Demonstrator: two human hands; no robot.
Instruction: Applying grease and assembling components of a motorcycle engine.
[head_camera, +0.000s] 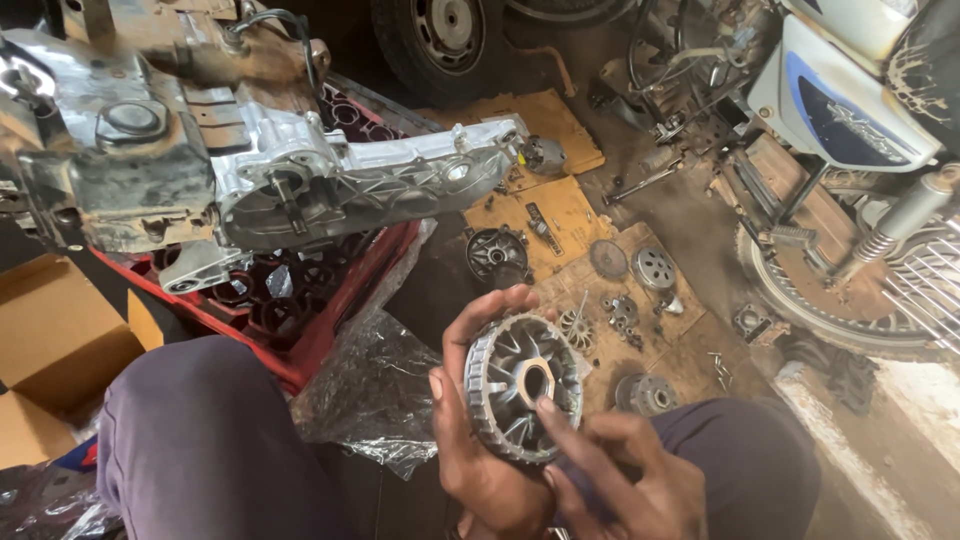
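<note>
My left hand (470, 440) holds a round metal variator pulley (503, 400) with toothed rim and curved inner ramps, cupping it from the left and below. My right hand (620, 480) comes in from the lower right, its fingertips resting on the pulley's centre hub and lower rim. The part hangs above my lap, between my knees in dark trousers. A scooter engine casing (330, 185) lies on a red plastic crate (300, 340) to the upper left.
Cardboard sheets (560, 215) on the floor carry several small parts: a dark round cover (497, 257), a clutch disc (655, 268), bolts. Crumpled clear plastic (370, 390) lies beside the crate. A motorcycle's rear wheel (840, 290) stands at the right, a cardboard box (50, 340) at the left.
</note>
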